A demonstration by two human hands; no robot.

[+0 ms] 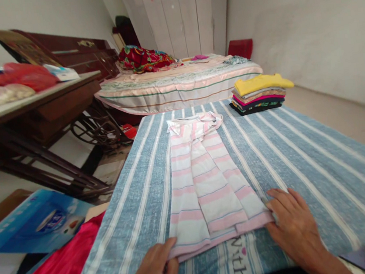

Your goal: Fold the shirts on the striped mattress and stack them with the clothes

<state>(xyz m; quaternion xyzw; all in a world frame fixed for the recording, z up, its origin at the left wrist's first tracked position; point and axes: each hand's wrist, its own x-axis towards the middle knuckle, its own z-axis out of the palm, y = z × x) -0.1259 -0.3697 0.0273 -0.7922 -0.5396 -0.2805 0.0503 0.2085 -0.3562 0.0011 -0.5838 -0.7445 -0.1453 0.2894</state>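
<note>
A white shirt with pink stripes (211, 173) lies partly folded on a blue striped cloth (136, 195), its collar end away from me and a sleeve laid lengthwise over its middle. My left hand (154, 270) pinches the near left corner of the hem between thumb and fingers. At the near right corner, my right hand (292, 221) has its fingers closed on the hem, with the thumb tucked under the edge. Between the two hands the hem runs at a slight slant, raised a little off the cloth.
A stack of folded clothes (258, 95), yellow on top, sits at the far right corner. Beyond is a bed (179, 84) with a red floral blanket (143, 58). On the left stand a sewing table (65, 89), a blue box (43, 221) and red fabric (65, 269).
</note>
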